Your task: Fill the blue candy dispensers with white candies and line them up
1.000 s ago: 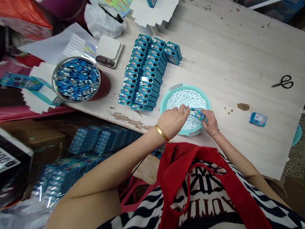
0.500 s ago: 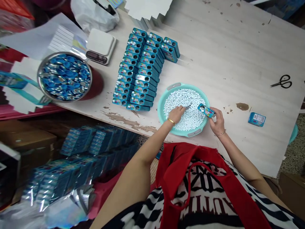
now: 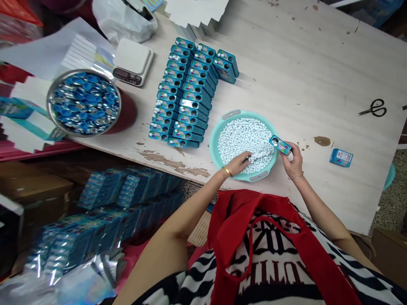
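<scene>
1. The small blue printed tin [image 3: 281, 145] is right of the frame's centre, over the basin's right edge, its round hole at the upper-left end. It looks light, stiff and smooth, so probably a little slippery; the narrow sides, away from the hole, seem the best hold.
2. The right hand [image 3: 293, 162] grips it between thumb and fingers at the lower-right end, leaving the hole uncovered.
3. White pellets [image 3: 240, 135] fill the turquoise basin [image 3: 214, 146] at the centre; they look light, hard and apt to roll.
4. The left hand [image 3: 239, 163] reaches in from the lower left, fingers curled beside a small heap of pellets; whether it grasps a tool, I cannot tell.
5. Outward, rows of blue tins [image 3: 187, 110] stand upper left of centre; scissors [image 3: 377, 109] lie far right.
</scene>
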`<state>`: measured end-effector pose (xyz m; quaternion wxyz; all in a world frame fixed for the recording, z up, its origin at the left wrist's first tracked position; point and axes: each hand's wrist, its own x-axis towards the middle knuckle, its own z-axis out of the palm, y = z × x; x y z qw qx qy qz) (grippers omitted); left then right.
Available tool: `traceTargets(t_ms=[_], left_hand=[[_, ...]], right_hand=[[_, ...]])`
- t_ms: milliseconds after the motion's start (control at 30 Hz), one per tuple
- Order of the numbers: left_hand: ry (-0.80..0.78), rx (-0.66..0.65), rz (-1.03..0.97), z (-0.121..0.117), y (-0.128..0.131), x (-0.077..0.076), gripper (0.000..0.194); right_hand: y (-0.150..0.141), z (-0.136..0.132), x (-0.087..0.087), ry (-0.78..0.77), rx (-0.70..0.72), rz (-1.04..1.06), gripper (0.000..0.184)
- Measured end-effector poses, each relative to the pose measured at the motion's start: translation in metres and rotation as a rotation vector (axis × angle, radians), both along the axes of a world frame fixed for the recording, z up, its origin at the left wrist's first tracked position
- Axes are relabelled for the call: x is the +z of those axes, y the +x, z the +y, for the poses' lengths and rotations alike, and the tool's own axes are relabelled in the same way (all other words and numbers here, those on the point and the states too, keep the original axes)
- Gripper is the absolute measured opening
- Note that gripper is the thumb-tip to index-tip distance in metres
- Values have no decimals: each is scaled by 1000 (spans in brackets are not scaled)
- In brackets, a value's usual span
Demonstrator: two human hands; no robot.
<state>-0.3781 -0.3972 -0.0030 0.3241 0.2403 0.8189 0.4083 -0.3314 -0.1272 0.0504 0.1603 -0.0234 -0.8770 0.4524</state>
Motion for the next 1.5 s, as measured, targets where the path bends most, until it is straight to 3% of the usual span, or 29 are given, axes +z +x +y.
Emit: traceTargets(t_ms=[100, 233, 333, 433, 567, 700, 800, 867, 1000, 1100, 1200, 1333, 1500], left_hand=[[-5, 5, 75, -17, -9, 33, 36], [-113, -52, 194, -29, -28, 91, 35], [-253, -141, 266, -23, -40, 131, 34], [-498, -228, 343, -6, -43, 166, 35], [-770, -280, 430, 24, -32, 203, 38], [-777, -280, 470, 35, -23, 222, 33], [-727, -188, 471, 20, -24, 220, 22], [-638, -75, 438, 6, -24, 207, 14], [-280, 353, 219, 0, -10, 156, 38], [-17, 704, 18, 22, 9, 111, 44], [77, 918, -49, 51, 22, 82, 46], [99, 1097, -46, 72, 22, 69, 53], [39, 1112, -56, 68, 8, 64, 43]], right_hand=[[-1, 1, 0, 55, 36, 24, 34], [-3, -3, -4, 118, 140, 66, 38], [-4, -12, -8, 130, 208, 117, 43], [-4, -23, -12, 129, 250, 128, 47], [-2, -35, -16, 102, 299, 101, 50], [-1, -44, -18, 87, 301, 113, 50], [0, -49, -20, 54, 239, 87, 47], [2, -52, -21, 14, 172, 52, 44], [5, -59, -31, -17, 123, 35, 39], [8, -67, -41, 29, 129, 65, 38], [8, -75, -49, 114, 136, 85, 35], [3, -84, -56, 156, 141, 118, 31], [-3, -95, -62, 155, 185, 178, 36]])
